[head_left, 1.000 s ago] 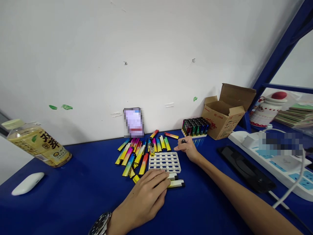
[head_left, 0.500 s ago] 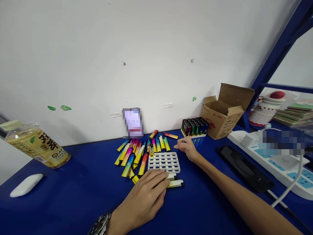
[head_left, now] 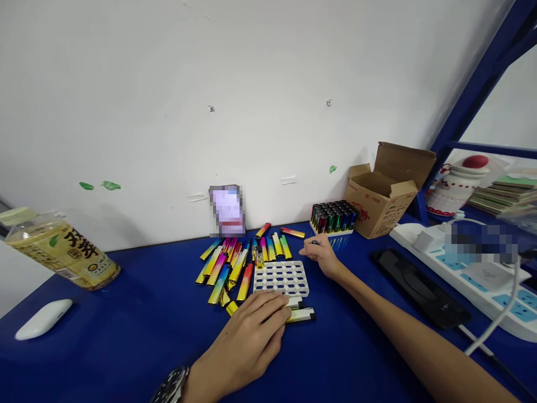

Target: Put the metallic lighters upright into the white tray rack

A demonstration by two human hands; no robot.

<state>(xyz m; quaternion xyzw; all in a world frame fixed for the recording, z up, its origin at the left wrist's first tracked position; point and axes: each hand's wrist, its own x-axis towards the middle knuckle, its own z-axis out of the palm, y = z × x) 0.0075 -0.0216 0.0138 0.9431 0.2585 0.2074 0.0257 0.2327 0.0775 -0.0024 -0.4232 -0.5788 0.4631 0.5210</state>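
The hands are apart above the blue bench [head_left: 126, 347]. The left hand [head_left: 241, 338], wearing a wristwatch [head_left: 172, 386], lies over the near edge of a white perforated tray [head_left: 282, 278] and two lighters [head_left: 300, 315]; whether it grips them I cannot tell. The right hand [head_left: 321, 256], beyond the tray, has a small dark tip [head_left: 314, 242] at its fingers. Gradient-coloured lighters [head_left: 224, 268] lie heaped left of the tray, with a rack of dark lighters [head_left: 333, 217] past the right hand.
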